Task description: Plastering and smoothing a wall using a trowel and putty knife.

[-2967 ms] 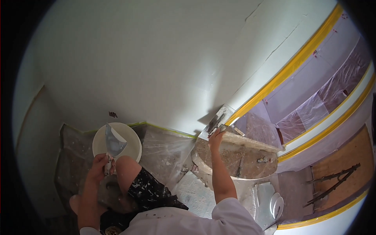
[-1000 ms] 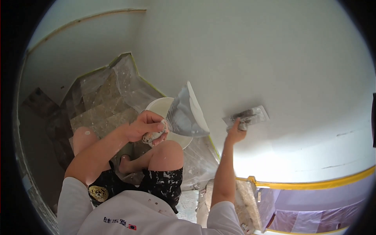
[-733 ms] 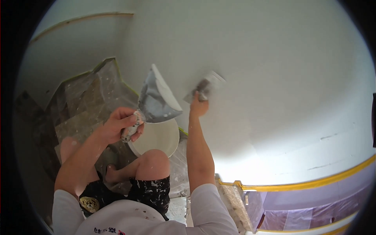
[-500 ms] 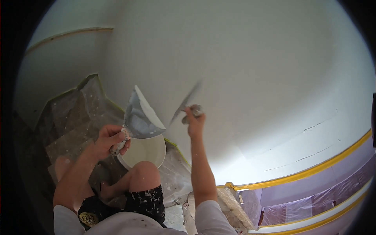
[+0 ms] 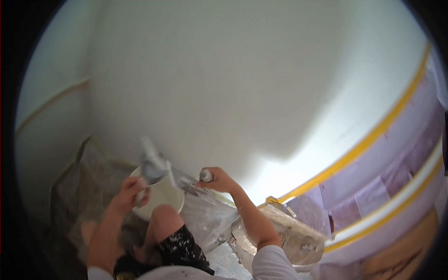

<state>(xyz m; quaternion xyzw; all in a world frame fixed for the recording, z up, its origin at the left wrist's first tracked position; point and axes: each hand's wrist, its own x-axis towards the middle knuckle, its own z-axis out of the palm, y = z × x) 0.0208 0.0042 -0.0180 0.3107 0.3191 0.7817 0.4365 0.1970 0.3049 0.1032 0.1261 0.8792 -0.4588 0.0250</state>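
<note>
My left hand (image 5: 127, 195) is closed round the handle of a wide taping knife (image 5: 153, 169), its blade blurred by motion and carrying white compound. My right hand (image 5: 221, 180) grips the pale handle of a second taping knife (image 5: 190, 184). That blade points left, and its end is close to or touching the left knife's blade; the blur hides which. Beneath both blades stands a round off-white bucket (image 5: 171, 199), in front of my knee. Beyond my hands rises the pale wall (image 5: 210, 93).
Clear plastic sheeting (image 5: 210, 217) covers the floor round the bucket. Yellow tape (image 5: 354, 151) edges the wall's right side, with purplish plastic sheeting (image 5: 373, 196) past it. A plastic-wrapped object (image 5: 291, 228) stands by my right elbow. A thin strip (image 5: 51, 105) crosses the left wall.
My right hand has come down and left, bringing its knife up to the left one. The left knife has moved slightly down and turned. My view has shifted to the right.
</note>
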